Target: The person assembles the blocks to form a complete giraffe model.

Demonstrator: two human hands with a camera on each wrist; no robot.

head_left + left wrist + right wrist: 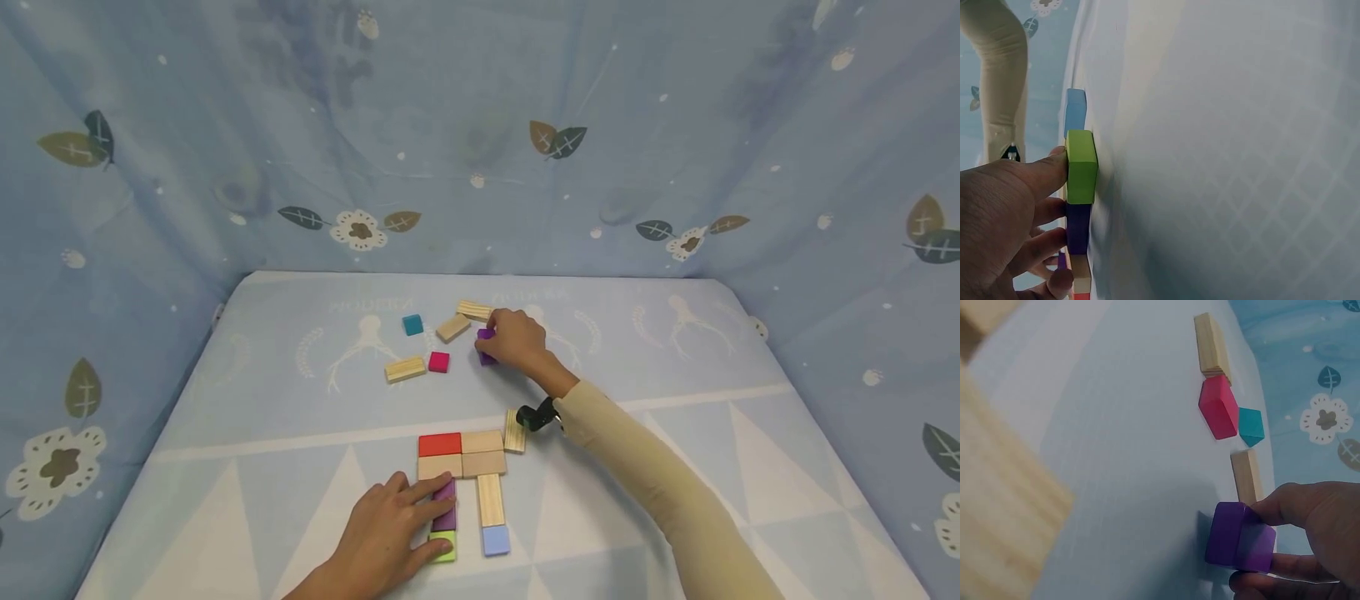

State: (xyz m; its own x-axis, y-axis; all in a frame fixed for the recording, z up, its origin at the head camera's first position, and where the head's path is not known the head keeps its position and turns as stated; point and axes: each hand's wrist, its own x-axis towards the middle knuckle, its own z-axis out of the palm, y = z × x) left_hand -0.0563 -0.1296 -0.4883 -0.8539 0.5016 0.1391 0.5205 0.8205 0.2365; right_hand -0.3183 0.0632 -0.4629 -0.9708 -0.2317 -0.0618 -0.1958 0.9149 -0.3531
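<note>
My right hand (517,340) pinches a purple block (1225,534) between thumb and fingers at the far side of the table. Towards the front, my left hand (386,529) has its fingers spread over a left column of a flat block figure. Its fingertips rest on a dark purple block (444,510) and its thumb on a green block (1082,169). Above that column lie a red block (439,445) and several plain wooden blocks (483,462) in two rows. A right column has a wooden block (491,500) ending in a light blue block (496,540).
Near the right hand lie loose pieces: a teal block (412,324), a pink block (438,362) and several wooden blocks (405,369). Another wooden block (514,432) stands slanted at the figure's right, below the right wrist's black camera (536,415). Patterned blue cloth (480,133) surrounds the table.
</note>
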